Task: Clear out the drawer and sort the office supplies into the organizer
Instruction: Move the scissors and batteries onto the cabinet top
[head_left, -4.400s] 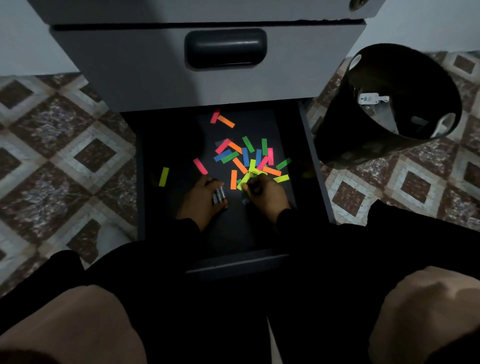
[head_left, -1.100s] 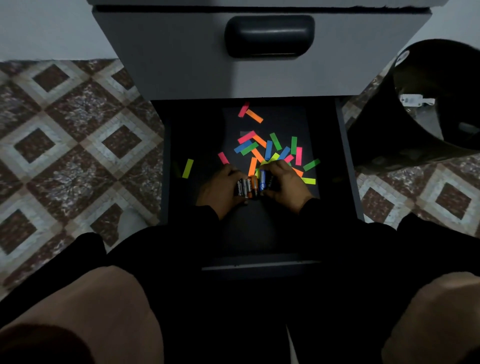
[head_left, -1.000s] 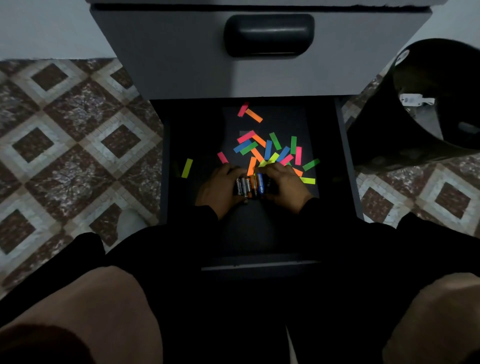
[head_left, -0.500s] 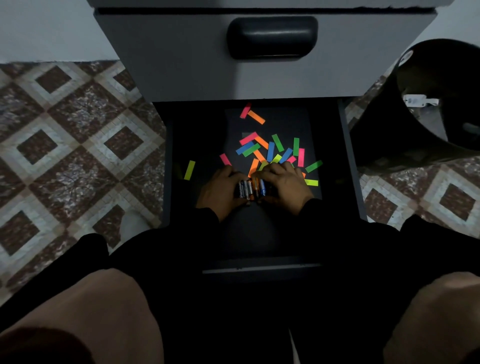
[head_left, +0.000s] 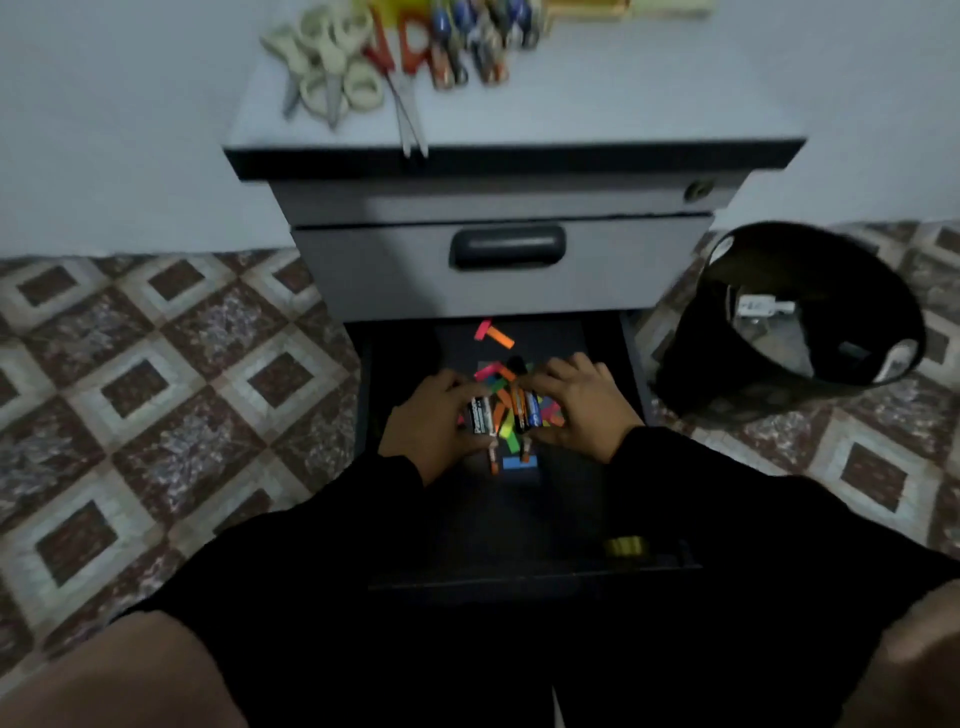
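Both hands clamped on batteries: L hand (head_left: 434, 415) held pair (head_left: 481, 415), R hand (head_left: 576, 402) another (head_left: 527, 410), upright, cabinet top (head_left: 597, 93) dead ahead

Round black plastic waste bin (head_left: 769, 384) stands on brown-and-cream diamond-patterned tile floor (head_left: 156, 374), just right of the cabinet. White tagged item (head_left: 763, 306) lies inside. Pale wall (head_left: 104, 130) behind.

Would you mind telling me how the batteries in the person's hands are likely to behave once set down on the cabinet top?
The batteries look like smooth cylinders, so they will probably roll on the flat cabinet top unless laid against something. They seem rigid and likely heavy for their size. Held several at once in the left hand and right hand, one could slip free.
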